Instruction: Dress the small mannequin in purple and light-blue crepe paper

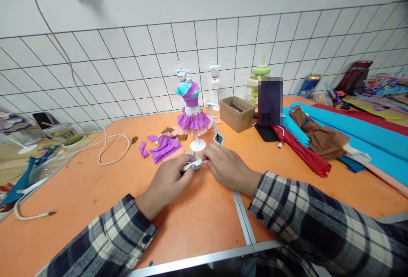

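Between my two hands is a narrow white strip [193,164], its exact kind too small to make out. My left hand [170,178] pinches its left end between thumb and fingers. The fingertips of my right hand [225,164] close on the other end. Just under the strip, a small light-blue piece [198,166] partly shows; my fingers hide the rest. Right behind my hands stands a miniature dress form [191,111] on a round white base, wrapped in purple and turquoise with a ruffled purple skirt [195,122].
Purple crepe paper scraps [165,148] lie left of the dress form. A cardboard box [237,114], a green-lidded jar [259,81] and a blurred dark screen [270,101] stand behind right. Colored paper rolls [360,132] fill the right side. A white cable [102,141] loops at left.
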A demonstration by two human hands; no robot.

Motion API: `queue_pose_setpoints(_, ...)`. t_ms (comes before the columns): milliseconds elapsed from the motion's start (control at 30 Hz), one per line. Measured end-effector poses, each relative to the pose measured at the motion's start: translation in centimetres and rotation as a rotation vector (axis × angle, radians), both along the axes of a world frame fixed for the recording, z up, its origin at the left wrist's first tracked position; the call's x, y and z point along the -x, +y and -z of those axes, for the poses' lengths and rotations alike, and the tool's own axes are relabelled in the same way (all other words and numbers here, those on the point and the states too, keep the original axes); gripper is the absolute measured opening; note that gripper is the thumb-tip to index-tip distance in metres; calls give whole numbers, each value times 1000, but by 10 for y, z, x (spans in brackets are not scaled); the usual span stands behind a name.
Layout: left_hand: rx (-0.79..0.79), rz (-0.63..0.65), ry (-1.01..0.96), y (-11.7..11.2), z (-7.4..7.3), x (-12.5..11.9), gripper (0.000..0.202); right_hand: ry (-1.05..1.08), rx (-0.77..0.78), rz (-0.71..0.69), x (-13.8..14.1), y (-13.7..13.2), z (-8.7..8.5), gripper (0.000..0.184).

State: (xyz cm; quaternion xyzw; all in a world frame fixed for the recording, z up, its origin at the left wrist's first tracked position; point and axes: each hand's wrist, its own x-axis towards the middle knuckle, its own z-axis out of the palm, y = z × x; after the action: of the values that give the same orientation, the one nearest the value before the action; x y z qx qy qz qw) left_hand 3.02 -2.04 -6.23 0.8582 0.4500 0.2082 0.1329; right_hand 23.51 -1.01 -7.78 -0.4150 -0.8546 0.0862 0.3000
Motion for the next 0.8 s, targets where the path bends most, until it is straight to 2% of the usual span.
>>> queue_pose_setpoints(133, -96, -132, 139, 0, -3, -1, 24, -35, 5, 41, 0, -2, 0, 9)
queue_pose_setpoints(233, -6, -175, 45, 9, -4, 9, 24, -4, 21, 57, -1, 1, 3, 9)
queue_pose_setpoints(300, 125, -93, -151, 13, -3, 15, 25, 84, 19, 44, -1, 4, 5, 8)
queue_pose_setpoints(433, 438, 79, -654, 13, 4, 16, 23, 296, -21, -37, -1, 7, 8, 25)
queue_pose_setpoints(500, 552, 116, -802, 10, 7, 12, 22, 346, -64, -65, -2, 6, 7, 21)
queue_pose_setpoints(667, 677, 141, -921, 10, 10, 6, 23, 370, -219, 7, -3, 1, 2, 15)
queue_pose_setpoints(800, 674, 150, -876, 11, 12, 8, 22, 302, -179, 17, -4, 2, 1, 4)
